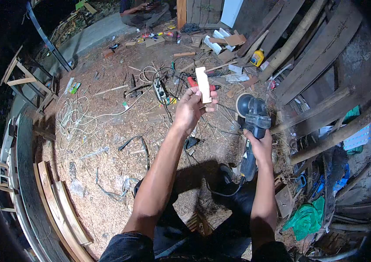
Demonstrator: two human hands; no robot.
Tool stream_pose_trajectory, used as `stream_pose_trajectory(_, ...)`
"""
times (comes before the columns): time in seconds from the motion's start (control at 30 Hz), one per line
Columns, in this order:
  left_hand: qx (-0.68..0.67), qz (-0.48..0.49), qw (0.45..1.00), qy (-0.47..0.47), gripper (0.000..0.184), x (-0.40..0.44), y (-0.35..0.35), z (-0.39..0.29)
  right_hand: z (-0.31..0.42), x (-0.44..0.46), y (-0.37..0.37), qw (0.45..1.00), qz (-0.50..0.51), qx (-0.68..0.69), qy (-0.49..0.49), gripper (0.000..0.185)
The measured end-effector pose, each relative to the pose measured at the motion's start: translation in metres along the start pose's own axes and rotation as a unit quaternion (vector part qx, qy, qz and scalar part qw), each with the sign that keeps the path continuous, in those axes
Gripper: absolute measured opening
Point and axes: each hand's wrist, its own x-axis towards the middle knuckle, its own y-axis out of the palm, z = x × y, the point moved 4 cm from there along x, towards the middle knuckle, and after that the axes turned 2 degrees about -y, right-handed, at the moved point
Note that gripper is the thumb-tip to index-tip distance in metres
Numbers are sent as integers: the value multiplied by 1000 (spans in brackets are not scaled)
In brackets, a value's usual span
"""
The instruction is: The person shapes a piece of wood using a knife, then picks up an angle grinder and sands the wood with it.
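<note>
In the middle of the head view, my left hand (190,105) holds up a small pale wooden piece (203,85) with a notched edge, pinched between thumb and fingers. My right hand (259,146) grips the body of a black angle grinder (251,150), which points away from me with its round sanding disc (243,105) facing left. The disc and the wooden piece are apart. A cord runs from the grinder's rear end down toward my legs. Behind my left hand lies a red tool, partly hidden by the wood.
Sawdust covers the ground. A power strip (159,88) and a tangled white cable (74,113) lie ahead and left. Long boards (59,205) rest at lower left. Planks and poles (312,70) lean at right, near a green plastic bag (305,218). Another person (146,13) sits at the back.
</note>
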Motion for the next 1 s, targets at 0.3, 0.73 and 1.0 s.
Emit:
stream_pose_trajectory(0.3, -2, -7, 1000, 2, 26, -2, 1, -2, -1, -1, 0, 1000, -1, -9, -2, 35)
stream_pose_trajectory(0.73, 108, -66, 990, 60, 21, 7, -20, 13, 19, -15, 4, 997, 5, 47, -58, 32)
stream_pose_trajectory(1.0, 246, -59, 965, 64, 20, 16, -31, 29, 17, -26, 16, 995, 65, 74, -32, 34)
